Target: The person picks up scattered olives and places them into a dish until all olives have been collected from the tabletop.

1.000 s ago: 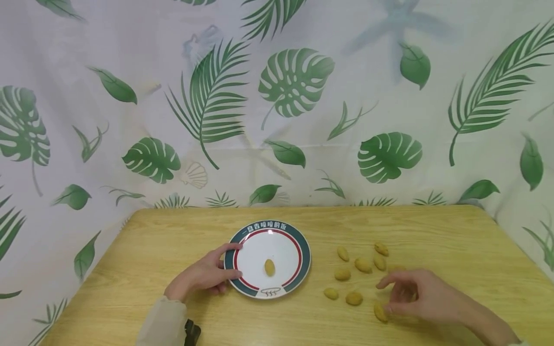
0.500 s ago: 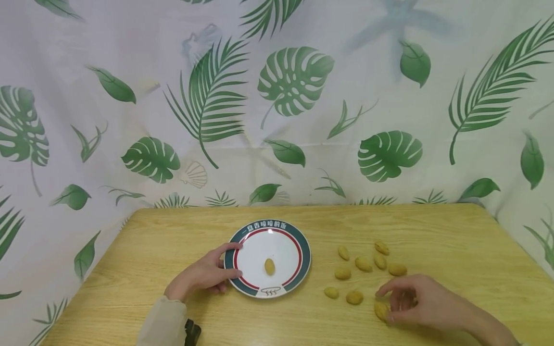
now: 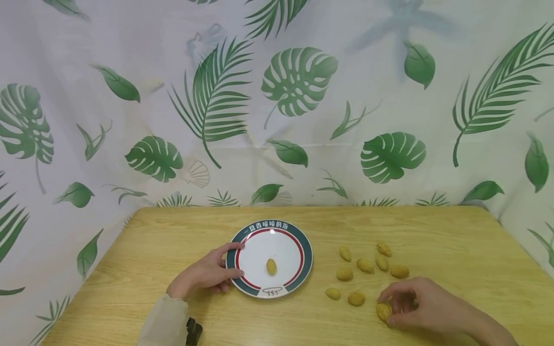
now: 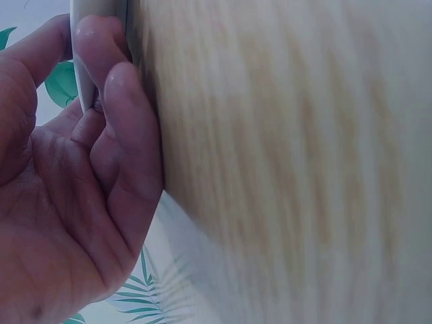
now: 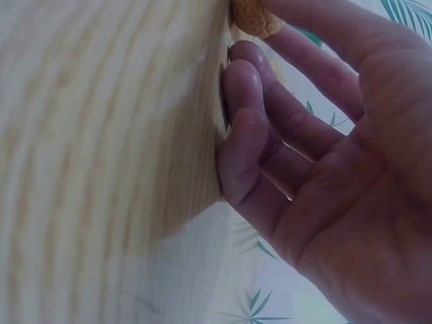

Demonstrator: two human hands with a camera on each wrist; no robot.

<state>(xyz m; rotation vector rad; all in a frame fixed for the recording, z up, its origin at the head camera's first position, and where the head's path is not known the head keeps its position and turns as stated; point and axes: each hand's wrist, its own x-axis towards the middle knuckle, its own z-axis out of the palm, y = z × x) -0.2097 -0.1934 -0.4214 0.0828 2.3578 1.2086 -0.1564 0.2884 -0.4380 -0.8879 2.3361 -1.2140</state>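
A round white plate point(image 3: 269, 240) with a dark teal rim and a red ring lies on the table, one yellow-brown oval piece point(image 3: 271, 267) on it. My left hand point(image 3: 203, 271) grips its left edge, thumb and a finger over the rim; in the left wrist view other fingers point(image 4: 128, 121) curl beneath the plate's edge point(image 4: 81, 74). At the right, my right hand point(image 3: 421, 302) pinches a rough, pitted, nut-like piece point(image 3: 383, 312) between thumb and forefinger. The right wrist view shows that piece point(image 5: 255, 17) at the top, the other fingers point(image 5: 243, 145) curled against the table.
Between plate and right hand, several similar oval pieces lie scattered, among them one piece point(image 3: 356, 298) near the front and another point(image 3: 383, 249) farther back. The wooden table point(image 3: 173, 230) ends at a leaf-printed curtain point(image 3: 329, 158). A black object point(image 3: 194, 331) shows by the left sleeve.
My right hand has shifted slightly toward the front, uncovering a piece behind it. Its finger and thumb have come around the front piece, which has turned a little. The left hand stays on the plate.
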